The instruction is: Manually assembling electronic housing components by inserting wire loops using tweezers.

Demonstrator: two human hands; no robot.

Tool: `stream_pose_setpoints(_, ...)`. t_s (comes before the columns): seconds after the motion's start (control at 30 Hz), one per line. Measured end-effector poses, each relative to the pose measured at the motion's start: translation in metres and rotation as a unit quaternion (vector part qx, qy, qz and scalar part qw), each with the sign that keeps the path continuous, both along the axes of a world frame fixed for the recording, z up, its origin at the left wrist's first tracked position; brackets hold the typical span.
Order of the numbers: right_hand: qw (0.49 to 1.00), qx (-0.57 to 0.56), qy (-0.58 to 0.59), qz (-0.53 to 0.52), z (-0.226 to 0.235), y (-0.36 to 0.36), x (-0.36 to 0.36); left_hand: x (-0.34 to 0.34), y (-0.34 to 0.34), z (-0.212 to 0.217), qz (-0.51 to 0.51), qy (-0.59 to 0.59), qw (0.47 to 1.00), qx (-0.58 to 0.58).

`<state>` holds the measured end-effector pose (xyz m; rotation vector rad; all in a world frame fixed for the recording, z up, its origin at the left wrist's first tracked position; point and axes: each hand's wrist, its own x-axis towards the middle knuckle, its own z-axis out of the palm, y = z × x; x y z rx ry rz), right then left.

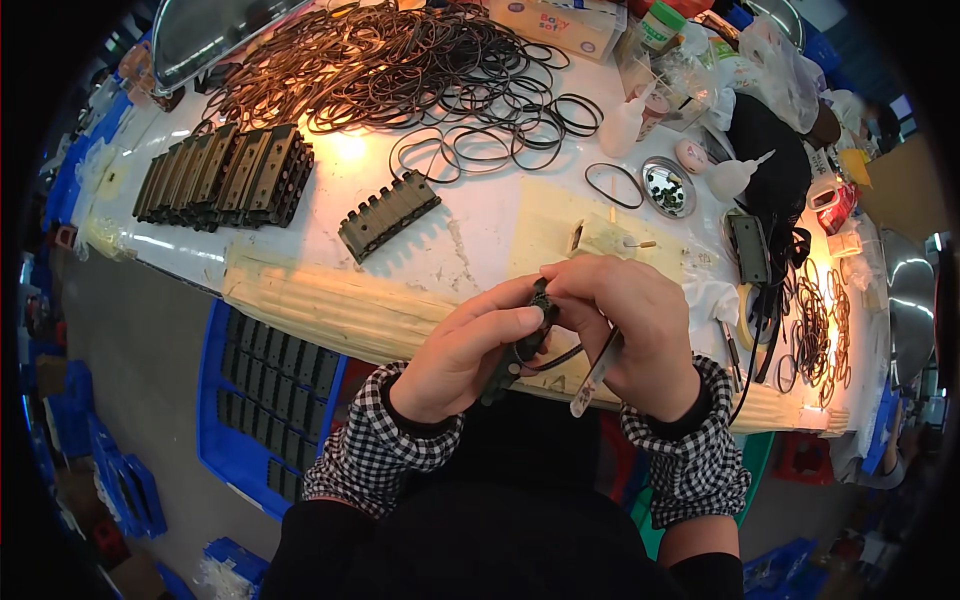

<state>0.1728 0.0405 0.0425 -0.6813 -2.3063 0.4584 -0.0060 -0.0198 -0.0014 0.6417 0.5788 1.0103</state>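
Observation:
Above the near table edge, my left hand (455,365) grips a dark green ribbed part (503,378), its thumb pressed on the upper end. My right hand (635,320) is closed at the top of that part, fingertips meeting those of the left. From the right palm sticks out a slim flat tool (597,372) with a pale wrapped end; its tip is hidden by the fingers. A black rubber ring (562,358) loops between the hands, partly hidden. Beyond the left hand lies a similar olive-green ribbed part (390,215).
Several such parts stand in a row (225,178) at left. A heap of black rubber rings (370,65) covers the back. At right are a round metal dish (668,188), a white squeeze bottle (622,125) and a dark green block (748,250). A blue crate (212,400) of parts sits below left.

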Motion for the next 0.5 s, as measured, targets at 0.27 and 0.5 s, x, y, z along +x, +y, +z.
stream_pose_setpoints(0.27,0.999,-0.030,0.026,-0.009,0.0012,-0.0023,-0.0023,0.0007,-0.0019,-0.0013,-0.003,-0.005,1.000,0.004)
stream_pose_setpoints(0.5,1.000,0.020,-0.013,0.005,0.0013,-0.0029,0.0019,0.0036,-0.0024,-0.0015,0.005,-0.015,1.000,0.007)
